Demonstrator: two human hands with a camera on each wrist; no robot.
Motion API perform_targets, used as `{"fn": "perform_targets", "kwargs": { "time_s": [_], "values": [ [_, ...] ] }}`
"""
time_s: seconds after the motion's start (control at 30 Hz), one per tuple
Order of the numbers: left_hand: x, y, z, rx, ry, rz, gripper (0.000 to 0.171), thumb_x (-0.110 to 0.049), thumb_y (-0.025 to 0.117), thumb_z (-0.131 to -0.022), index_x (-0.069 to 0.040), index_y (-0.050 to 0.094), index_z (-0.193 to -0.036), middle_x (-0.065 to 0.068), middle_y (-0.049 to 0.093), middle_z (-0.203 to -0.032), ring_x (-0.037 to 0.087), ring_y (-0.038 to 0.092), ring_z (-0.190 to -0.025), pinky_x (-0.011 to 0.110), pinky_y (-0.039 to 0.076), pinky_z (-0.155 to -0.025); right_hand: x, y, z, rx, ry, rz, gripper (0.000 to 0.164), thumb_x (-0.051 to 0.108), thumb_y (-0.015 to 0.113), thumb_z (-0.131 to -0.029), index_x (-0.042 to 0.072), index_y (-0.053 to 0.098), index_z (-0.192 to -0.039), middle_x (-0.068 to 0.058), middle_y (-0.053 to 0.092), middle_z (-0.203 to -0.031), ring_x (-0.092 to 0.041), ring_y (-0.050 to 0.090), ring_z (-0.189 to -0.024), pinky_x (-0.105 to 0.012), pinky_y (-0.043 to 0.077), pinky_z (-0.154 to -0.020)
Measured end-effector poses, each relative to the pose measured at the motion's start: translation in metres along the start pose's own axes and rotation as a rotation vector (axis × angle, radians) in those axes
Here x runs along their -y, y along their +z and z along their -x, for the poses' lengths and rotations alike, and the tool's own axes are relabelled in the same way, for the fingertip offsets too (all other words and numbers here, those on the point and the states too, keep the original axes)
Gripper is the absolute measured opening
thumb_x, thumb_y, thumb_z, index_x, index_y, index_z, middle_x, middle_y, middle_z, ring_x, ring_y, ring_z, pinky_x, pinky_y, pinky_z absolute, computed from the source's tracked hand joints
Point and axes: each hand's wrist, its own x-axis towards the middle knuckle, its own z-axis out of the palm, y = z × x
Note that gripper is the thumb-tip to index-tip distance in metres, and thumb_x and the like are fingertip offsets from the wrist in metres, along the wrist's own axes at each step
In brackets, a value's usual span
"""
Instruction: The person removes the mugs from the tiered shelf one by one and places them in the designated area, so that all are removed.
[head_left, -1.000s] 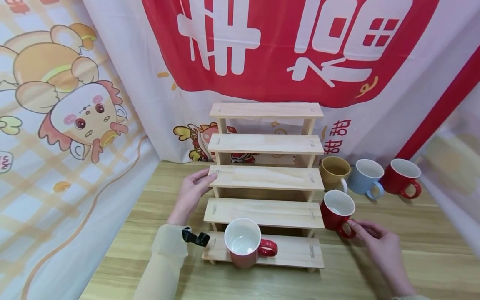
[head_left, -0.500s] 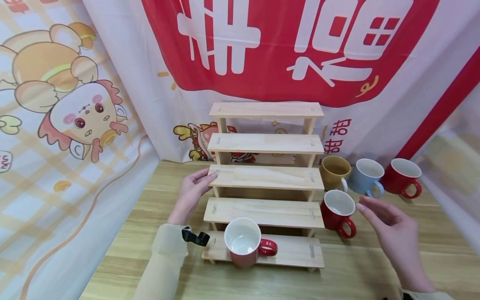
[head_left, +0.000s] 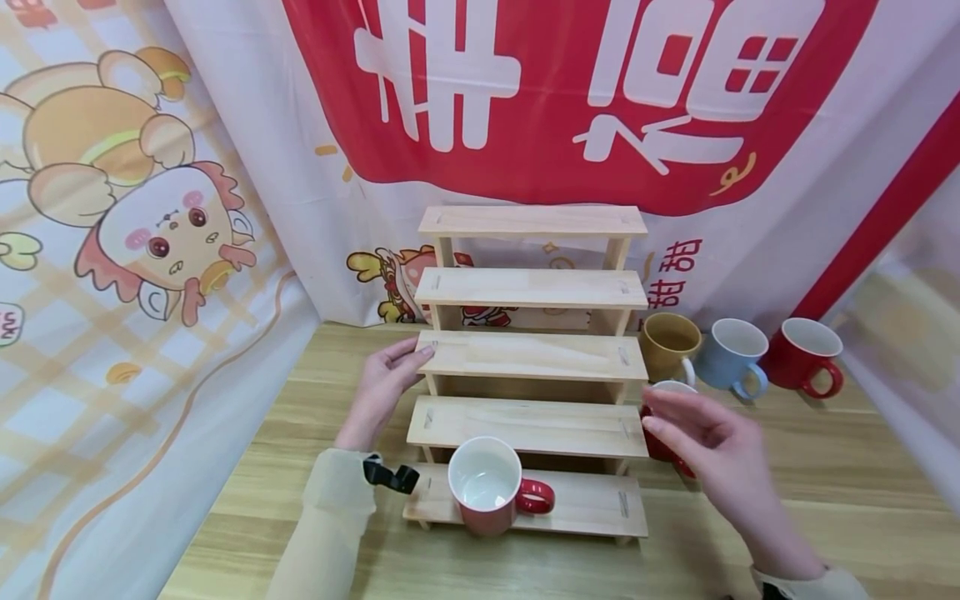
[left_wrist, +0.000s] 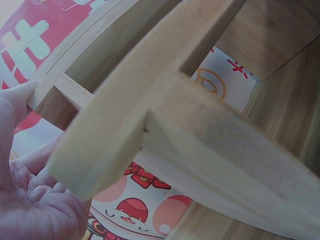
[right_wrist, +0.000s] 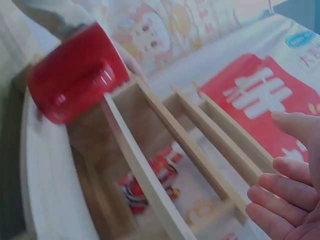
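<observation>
A tiered wooden shelf rack [head_left: 525,354] stands in the middle of the head view. My left hand [head_left: 382,387] grips the left end of its middle board, thumb on top; the left wrist view shows the fingers [left_wrist: 35,195] beneath the wood. A red mug [head_left: 487,500] with a white inside sits on the lowest board, handle to the right. My right hand [head_left: 712,442] is at the rack's right side, holding nothing, fingers loosely extended. It overlaps a second red mug [head_left: 657,447] on the table, hiding most of it. In the right wrist view its fingers [right_wrist: 275,200] are apart from the boards.
Behind the right hand, a mustard mug [head_left: 670,337], a light blue mug [head_left: 727,358] and another red mug [head_left: 798,358] stand in a row on the wooden table [head_left: 847,467]. A printed cloth [head_left: 247,150] hangs behind and along the sides.
My right hand has let go of the nearer red mug's handle, lifted away to the right, then come left over that mug. The left hand has not moved.
</observation>
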Motion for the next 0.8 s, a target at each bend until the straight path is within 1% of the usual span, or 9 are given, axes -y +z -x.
{"fn": "perform_targets", "kwargs": {
  "time_s": [0.07,0.17,0.27,0.33,0.4,0.53,0.63,0.8],
  "values": [
    [0.0,0.0,0.0,0.0,0.0,-0.001,0.063,-0.03,0.076,-0.095,0.003,0.053,-0.143,0.02,0.063,-0.132,0.028,0.063,-0.119,0.032,0.054,-0.097,-0.001,0.008,0.001,0.054,-0.009,-0.051,0.033,0.007,0.076,-0.093,0.001,0.07,-0.125,-0.009,0.071,-0.122,-0.019,0.07,-0.106,-0.029,0.058,-0.084],
    [0.001,0.0,0.0,0.003,0.003,-0.001,0.064,-0.031,0.076,-0.095,0.003,0.053,-0.143,0.02,0.063,-0.132,0.028,0.063,-0.118,0.032,0.054,-0.097,-0.004,0.022,0.005,0.131,-0.007,-0.118,0.032,0.004,0.077,-0.091,0.0,0.071,-0.122,-0.015,0.071,-0.122,-0.029,0.07,-0.107,-0.033,0.059,-0.085],
    [0.0,0.0,0.0,0.004,0.006,-0.001,0.065,-0.032,0.076,-0.094,0.004,0.053,-0.143,0.02,0.063,-0.132,0.028,0.063,-0.118,0.032,0.054,-0.097,-0.006,0.034,0.01,0.195,0.003,-0.173,0.032,0.004,0.079,-0.089,0.0,0.071,-0.12,-0.018,0.071,-0.121,-0.034,0.07,-0.106,-0.036,0.059,-0.085],
    [0.0,0.0,0.0,0.003,0.004,-0.003,0.065,-0.032,0.077,-0.094,0.004,0.052,-0.143,0.02,0.063,-0.132,0.028,0.063,-0.118,0.032,0.054,-0.097,-0.006,0.041,0.012,0.231,0.01,-0.196,0.032,0.005,0.08,-0.088,0.002,0.072,-0.119,-0.019,0.071,-0.119,-0.034,0.07,-0.105,-0.035,0.059,-0.085],
    [0.0,0.0,0.0,0.002,0.001,-0.005,0.066,-0.033,0.077,-0.094,0.003,0.052,-0.143,0.02,0.062,-0.132,0.028,0.063,-0.118,0.032,0.054,-0.097,-0.007,0.048,0.014,0.264,-0.005,-0.213,0.033,0.004,0.081,-0.087,0.002,0.072,-0.12,-0.019,0.071,-0.118,-0.033,0.07,-0.104,-0.035,0.059,-0.086],
    [-0.001,0.0,-0.001,-0.001,-0.003,-0.007,0.068,-0.035,0.078,-0.093,0.003,0.052,-0.144,0.02,0.062,-0.133,0.028,0.063,-0.118,0.032,0.054,-0.097,-0.011,0.059,0.017,0.314,-0.012,-0.224,0.033,0.005,0.082,-0.087,0.003,0.073,-0.119,-0.018,0.072,-0.116,-0.03,0.071,-0.105,-0.034,0.059,-0.087],
    [0.0,0.0,-0.001,-0.003,-0.003,-0.005,0.069,-0.035,0.078,-0.093,0.003,0.052,-0.143,0.02,0.062,-0.133,0.028,0.063,-0.118,0.032,0.054,-0.096,-0.013,0.067,0.02,0.366,0.022,-0.232,0.032,0.008,0.082,-0.087,0.002,0.073,-0.118,-0.017,0.072,-0.116,-0.029,0.071,-0.105,-0.033,0.058,-0.088],
    [0.001,0.0,-0.002,-0.006,-0.004,-0.003,0.068,-0.034,0.078,-0.093,0.004,0.053,-0.143,0.02,0.063,-0.132,0.028,0.063,-0.118,0.032,0.054,-0.096,-0.016,0.082,0.024,0.457,0.116,-0.25,0.034,0.014,0.081,-0.089,0.001,0.073,-0.12,-0.014,0.072,-0.118,-0.026,0.071,-0.104,-0.031,0.058,-0.089]
  ]
}}
